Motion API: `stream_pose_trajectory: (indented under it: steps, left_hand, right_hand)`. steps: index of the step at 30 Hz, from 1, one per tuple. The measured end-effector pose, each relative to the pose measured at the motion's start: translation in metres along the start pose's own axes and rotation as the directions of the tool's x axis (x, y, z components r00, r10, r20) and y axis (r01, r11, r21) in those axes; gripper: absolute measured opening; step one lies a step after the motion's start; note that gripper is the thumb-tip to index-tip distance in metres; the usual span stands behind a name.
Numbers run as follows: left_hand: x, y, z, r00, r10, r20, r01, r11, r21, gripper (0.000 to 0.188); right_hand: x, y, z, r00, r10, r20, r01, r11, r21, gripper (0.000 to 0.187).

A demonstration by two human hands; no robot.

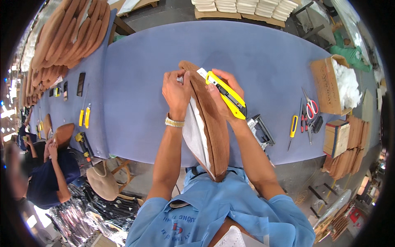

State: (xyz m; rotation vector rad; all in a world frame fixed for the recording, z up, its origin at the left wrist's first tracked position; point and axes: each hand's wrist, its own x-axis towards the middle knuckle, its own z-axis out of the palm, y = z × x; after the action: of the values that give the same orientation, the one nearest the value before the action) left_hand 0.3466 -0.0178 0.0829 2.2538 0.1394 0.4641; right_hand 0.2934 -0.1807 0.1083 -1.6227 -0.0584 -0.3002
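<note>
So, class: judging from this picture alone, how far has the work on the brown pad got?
Done: brown fabric already covers the brown pad. In hand: the left hand grips its top edge while the right hand holds a yellow utility knife there. Left: white lining is loose along one side.

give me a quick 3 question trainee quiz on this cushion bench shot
1. True or false: the right hand holds a yellow utility knife.
2. What does the left hand grip? A) red-handled scissors B) brown cushion C) cardboard box
3. Fill in: the cushion stands on edge, its underside lined with ___ fabric.

Key: 1 true; 2 B; 3 white
</note>
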Motion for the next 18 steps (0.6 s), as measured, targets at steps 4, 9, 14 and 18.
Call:
stream_pose_trajectory:
  steps: [4, 9, 14, 18]
  left_hand:
    - [-0.011, -0.002, 0.01, 0.983, -0.184, -0.013, 0.174, 0.95, -0.261, 0.018]
    - [-0.016, -0.017, 0.023, 0.914, -0.395, 0.097, 0.363, 0.684, -0.633, 0.024]
    - [-0.019, -0.013, 0.028, 0.876, -0.453, 0.166, 0.426, 0.563, -0.708, 0.025]
    - [-0.02, -0.014, 0.029, 0.867, -0.457, 0.198, 0.454, 0.562, -0.692, 0.028]
  right_hand:
    - [0.016, 0.003, 0.004, 1.0, -0.013, 0.024, 0.015, 0.999, -0.047, 0.037]
    - [0.028, 0.008, 0.012, 0.987, -0.115, 0.115, 0.135, 0.973, -0.188, 0.033]
    - [0.029, 0.009, 0.019, 0.974, -0.141, 0.176, 0.183, 0.95, -0.254, 0.032]
    - [0.035, 0.004, 0.022, 0.971, -0.139, 0.194, 0.2, 0.917, -0.345, 0.032]
